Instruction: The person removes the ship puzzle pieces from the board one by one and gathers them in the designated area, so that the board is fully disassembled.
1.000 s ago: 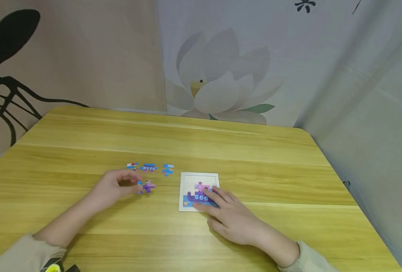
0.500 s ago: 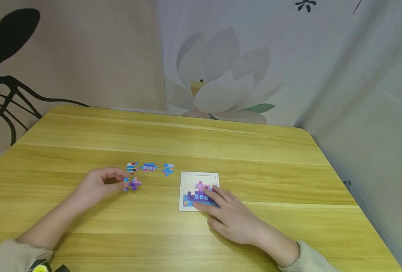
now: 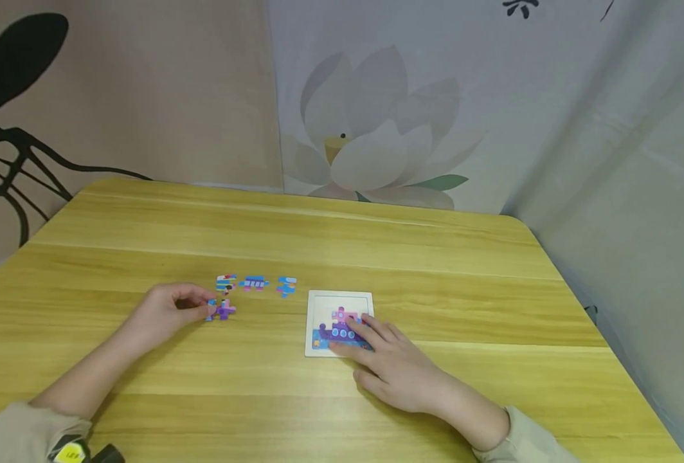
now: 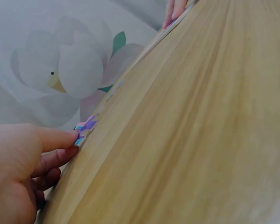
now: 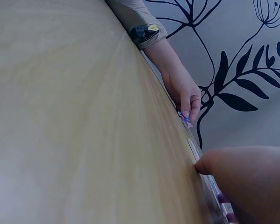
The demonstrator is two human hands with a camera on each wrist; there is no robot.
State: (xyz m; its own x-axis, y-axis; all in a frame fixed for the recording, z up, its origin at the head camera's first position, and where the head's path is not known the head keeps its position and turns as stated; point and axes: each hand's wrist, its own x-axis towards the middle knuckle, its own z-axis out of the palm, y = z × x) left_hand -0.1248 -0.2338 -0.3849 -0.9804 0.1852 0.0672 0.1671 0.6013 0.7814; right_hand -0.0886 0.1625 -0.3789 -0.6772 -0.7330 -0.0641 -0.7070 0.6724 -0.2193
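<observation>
My left hand [image 3: 165,316] pinches a purple, pink and blue jigsaw piece [image 3: 224,310] between thumb and fingers, low over the table at left. The left wrist view shows the thumb and fingertips at one end of that piece [image 4: 87,125]. My right hand [image 3: 402,370] rests with spread fingers on the lower right of a square white puzzle tray [image 3: 310,321]. Inside the tray, joined pieces form part of a purple and pink ship [image 3: 340,332] on blue water; the hand hides their right side. The tray's upper part shows its pale base.
Three loose pieces lie in a row behind the left hand: a striped multicoloured one [image 3: 225,283], a blue and purple one [image 3: 254,283] and a blue and white one [image 3: 287,287]. The wooden table [image 3: 423,257] meets a printed curtain [image 3: 203,96] at the back.
My left hand has moved left with the jigsaw piece, away from the tray, and now stays just below the striped loose piece. The right hand keeps its place on the tray.
</observation>
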